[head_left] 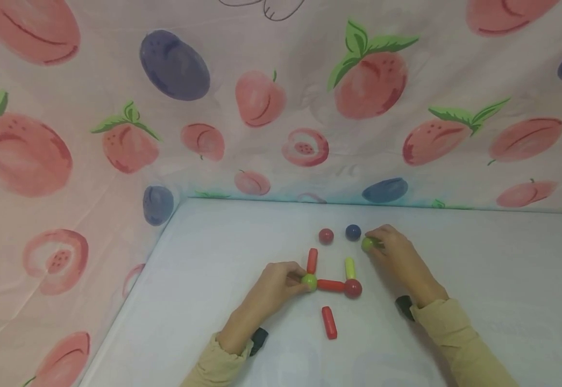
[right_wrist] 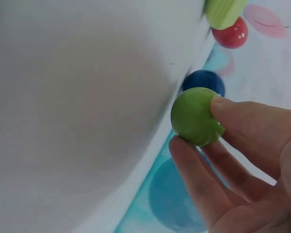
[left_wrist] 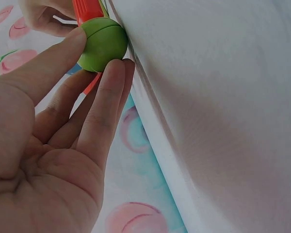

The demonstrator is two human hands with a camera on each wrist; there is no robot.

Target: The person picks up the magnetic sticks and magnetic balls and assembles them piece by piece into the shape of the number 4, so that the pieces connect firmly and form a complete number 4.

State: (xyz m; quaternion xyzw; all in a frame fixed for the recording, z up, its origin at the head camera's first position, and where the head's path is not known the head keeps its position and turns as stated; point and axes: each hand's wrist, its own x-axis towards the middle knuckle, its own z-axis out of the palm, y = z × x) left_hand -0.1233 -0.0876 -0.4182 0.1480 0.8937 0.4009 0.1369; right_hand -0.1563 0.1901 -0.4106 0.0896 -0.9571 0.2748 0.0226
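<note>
Table under L hand & R hand; frame, pinched by L at its green corner ball, w/ yellow stick long axis fore-aft, free tip nearer R; loose red stick on near side. Loose green ball in R's pinch, just right of that tip in head view; blue ball alongside, poss. in the way; loose red ball farther left.

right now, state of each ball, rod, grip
left grip: pinching left green ball
right grip: pinching right green ball
left green ball: joined
right green ball: held
near red ball: joined
yellow rod: joined
upper red rod: joined
middle red rod: joined
lower red rod: loose
far red ball: loose
blue ball: loose
</note>
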